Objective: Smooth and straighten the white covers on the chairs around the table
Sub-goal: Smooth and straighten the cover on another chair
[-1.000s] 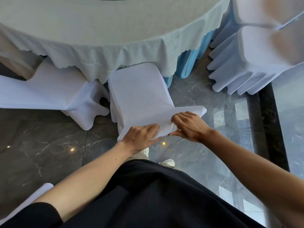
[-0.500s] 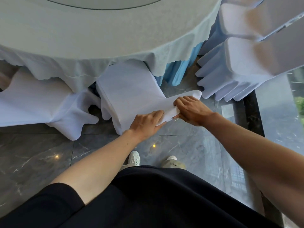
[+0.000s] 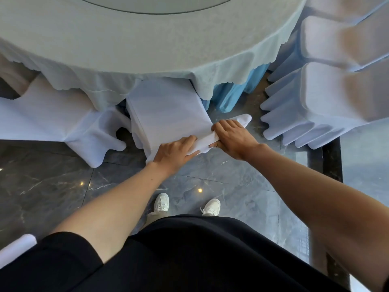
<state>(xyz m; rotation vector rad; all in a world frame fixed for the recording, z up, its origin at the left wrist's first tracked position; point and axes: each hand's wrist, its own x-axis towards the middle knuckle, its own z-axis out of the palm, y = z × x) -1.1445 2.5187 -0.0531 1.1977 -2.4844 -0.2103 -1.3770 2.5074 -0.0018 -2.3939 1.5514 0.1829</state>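
Floor: dark grey marble tiles [image 3: 52,182] with pale veins and small spots of reflected light spread beneath both hands.
Table: a round table under a pale tablecloth [image 3: 147,39] with a scalloped hem lies beyond the hands, and a bright blue skirt [image 3: 229,95] hangs below the hem, beyond the right hand.
Task's thing: the white chair cover [image 3: 166,110] sits on a chair tucked partly under the tablecloth. Its seat runs away from the hands, and the top edge of its back lies directly under them.
Left hand: the left hand [image 3: 175,153] grips the nearer end of that top edge, with its fingers curled over the cloth and its thumb along the near side.
Right hand: the right hand [image 3: 232,138] holds the same edge just beside the left hand, fingers wrapped over the top and thumb tucked beneath. The rounded white corner of the cover sticks out past its knuckles.
Between the hands: a short band of bunched white cloth shows.
Left of the left hand: a second covered chair [image 3: 52,121] stands close, its cloth flaring at the legs.
Right of the right hand: a stack of white-covered chairs [image 3: 315,102] stands apart from it, their seat edges stepped like a fan.
Below the hands: two white shoes [image 3: 161,202] stand on the tiles, and a black garment [image 3: 189,253] fills the bottom edge.
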